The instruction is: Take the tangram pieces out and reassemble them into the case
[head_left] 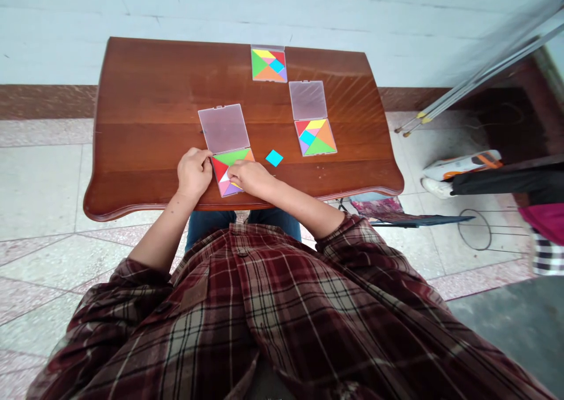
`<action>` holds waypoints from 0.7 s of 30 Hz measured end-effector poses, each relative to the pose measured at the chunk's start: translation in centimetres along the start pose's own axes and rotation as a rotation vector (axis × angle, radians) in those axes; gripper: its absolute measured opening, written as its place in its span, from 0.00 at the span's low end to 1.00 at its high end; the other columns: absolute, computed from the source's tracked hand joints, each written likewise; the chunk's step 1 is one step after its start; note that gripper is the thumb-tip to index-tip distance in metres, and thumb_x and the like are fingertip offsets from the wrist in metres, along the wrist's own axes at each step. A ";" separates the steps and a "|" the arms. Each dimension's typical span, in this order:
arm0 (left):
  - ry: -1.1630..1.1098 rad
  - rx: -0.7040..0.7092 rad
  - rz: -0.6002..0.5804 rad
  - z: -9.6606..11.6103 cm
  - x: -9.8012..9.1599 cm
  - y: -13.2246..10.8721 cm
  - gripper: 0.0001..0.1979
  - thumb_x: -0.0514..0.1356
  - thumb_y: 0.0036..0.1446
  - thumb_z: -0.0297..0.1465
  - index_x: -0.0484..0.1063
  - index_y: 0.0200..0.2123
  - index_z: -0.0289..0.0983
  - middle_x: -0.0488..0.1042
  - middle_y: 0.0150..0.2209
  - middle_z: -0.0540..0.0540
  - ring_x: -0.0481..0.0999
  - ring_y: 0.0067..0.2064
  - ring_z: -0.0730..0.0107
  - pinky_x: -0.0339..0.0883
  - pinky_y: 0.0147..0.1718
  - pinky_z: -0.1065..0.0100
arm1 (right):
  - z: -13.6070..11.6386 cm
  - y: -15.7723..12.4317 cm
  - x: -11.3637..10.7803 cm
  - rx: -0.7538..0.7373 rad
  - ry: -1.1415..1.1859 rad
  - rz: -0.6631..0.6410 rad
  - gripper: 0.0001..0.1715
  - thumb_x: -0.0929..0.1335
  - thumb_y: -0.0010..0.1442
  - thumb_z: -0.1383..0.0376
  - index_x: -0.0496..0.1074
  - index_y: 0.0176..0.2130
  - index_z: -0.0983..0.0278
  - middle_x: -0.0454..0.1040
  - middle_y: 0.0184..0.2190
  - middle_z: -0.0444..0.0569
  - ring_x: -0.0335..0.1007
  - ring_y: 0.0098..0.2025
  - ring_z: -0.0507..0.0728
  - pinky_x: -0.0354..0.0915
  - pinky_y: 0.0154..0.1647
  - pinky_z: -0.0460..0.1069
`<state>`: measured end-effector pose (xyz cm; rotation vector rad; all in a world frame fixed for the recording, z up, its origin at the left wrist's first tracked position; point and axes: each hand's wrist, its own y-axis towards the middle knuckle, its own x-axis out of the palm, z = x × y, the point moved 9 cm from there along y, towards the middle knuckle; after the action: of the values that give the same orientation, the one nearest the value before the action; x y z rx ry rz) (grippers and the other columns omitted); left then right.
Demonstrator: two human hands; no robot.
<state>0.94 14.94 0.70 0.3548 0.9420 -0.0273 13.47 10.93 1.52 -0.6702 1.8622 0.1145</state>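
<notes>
Touching the nearest of three clear plastic tangram cases [235, 156], the left hand [194, 172] curls closed against its edge, the right hand [251, 177] presses open-fingered on its tiles, near one loose cyan square tile [274, 158].

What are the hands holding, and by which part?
The left hand touches the left edge of the clear plastic tangram tray with coloured pieces; the right hand covers pieces inside. Whether either has a real grip cannot be told.
</notes>
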 end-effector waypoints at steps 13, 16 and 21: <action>-0.016 -0.023 -0.016 0.0 0.0 -0.1 0.13 0.51 0.58 0.28 0.75 0.39 0.40 0.75 0.39 0.44 0.74 0.41 0.61 0.69 0.45 0.60 | 4.4 -1.1 -3.6 0.101 0.218 0.232 0.15 0.61 0.63 0.70 0.76 0.39 0.64 0.73 0.39 0.50 0.67 0.42 0.55 0.60 0.44 0.49; -0.012 -0.019 -0.010 0.0 -0.1 -0.1 0.13 0.51 0.58 0.29 0.76 0.39 0.40 0.75 0.39 0.44 0.74 0.42 0.61 0.69 0.46 0.60 | 5.9 -2.0 -4.2 0.132 0.272 0.284 0.14 0.62 0.62 0.70 0.76 0.39 0.64 0.73 0.39 0.50 0.68 0.42 0.55 0.61 0.46 0.50; -0.014 -0.011 -0.007 0.1 -0.2 -0.1 0.13 0.51 0.58 0.29 0.75 0.39 0.39 0.76 0.38 0.45 0.74 0.41 0.62 0.69 0.46 0.61 | 7.7 -3.5 -4.5 0.202 0.310 0.318 0.13 0.62 0.60 0.70 0.75 0.38 0.64 0.73 0.37 0.48 0.68 0.41 0.55 0.61 0.47 0.51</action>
<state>0.93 14.78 0.87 0.3411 0.9290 -0.0312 22.71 12.80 3.29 -0.2580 2.2346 0.0280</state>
